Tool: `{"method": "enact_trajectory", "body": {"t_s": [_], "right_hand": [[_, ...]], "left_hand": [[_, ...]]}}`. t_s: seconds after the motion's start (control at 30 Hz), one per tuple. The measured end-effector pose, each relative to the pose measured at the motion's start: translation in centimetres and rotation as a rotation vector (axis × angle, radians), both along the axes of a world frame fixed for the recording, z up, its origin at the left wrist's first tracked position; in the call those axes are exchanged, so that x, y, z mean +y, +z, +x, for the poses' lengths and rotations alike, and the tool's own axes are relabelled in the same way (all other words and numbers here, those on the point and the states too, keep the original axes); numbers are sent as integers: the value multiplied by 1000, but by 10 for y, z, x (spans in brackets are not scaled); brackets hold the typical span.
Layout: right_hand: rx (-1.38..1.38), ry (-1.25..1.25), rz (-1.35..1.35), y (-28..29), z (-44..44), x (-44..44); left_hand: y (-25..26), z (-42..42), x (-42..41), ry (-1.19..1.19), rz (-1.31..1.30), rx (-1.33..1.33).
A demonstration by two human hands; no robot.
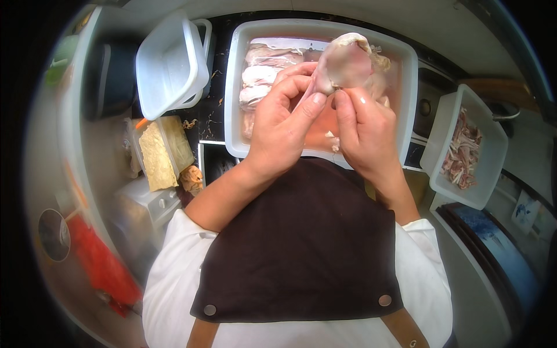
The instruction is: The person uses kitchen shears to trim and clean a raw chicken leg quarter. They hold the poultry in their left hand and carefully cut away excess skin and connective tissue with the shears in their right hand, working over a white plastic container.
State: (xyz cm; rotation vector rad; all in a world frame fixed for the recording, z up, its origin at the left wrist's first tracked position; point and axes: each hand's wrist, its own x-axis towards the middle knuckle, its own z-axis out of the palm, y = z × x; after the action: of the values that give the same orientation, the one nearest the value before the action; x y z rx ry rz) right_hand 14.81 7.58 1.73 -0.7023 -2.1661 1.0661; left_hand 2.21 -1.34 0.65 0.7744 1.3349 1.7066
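Above a large white plastic tub (pixel 321 27) of reddish liquid, my left hand (pixel 285 119) holds a pale piece of raw meat (pixel 346 61), perhaps poultry, by its narrower lower part. My right hand (pixel 367 126) pinches the lower edge of the same piece between thumb and fingertips. Its broad pinkish end is raised and partly blurred. Several pale raw meat pieces (pixel 261 76) lie stacked along the tub's left side. Another pale piece (pixel 378 85) lies behind the held one, partly hidden. Small scraps (pixel 334 142) float between my wrists.
White bins (pixel 167 65) stand at the upper left on a dark patterned counter (pixel 216 87). Below them is a clear container (pixel 174 143) with a yellowish slab. Right of the tub are a sink (pixel 428 104) and a white bin (pixel 491 165) holding thin meat pieces (pixel 463 152).
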Motion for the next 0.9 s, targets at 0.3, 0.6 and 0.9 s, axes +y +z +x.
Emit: {"method": "enact_trajectory", "body": {"t_s": [0.3,0.6,0.9], "right_hand": [[12,48,-55,2,1,-4],[22,8,-16,0,2,-5],[2,23,40,2,1,-6]], "left_hand": [[-2,1,0,-12,24,-112],[-2,1,0,-23,35,-83],[2,2,-1,-18,29,-129]]}}
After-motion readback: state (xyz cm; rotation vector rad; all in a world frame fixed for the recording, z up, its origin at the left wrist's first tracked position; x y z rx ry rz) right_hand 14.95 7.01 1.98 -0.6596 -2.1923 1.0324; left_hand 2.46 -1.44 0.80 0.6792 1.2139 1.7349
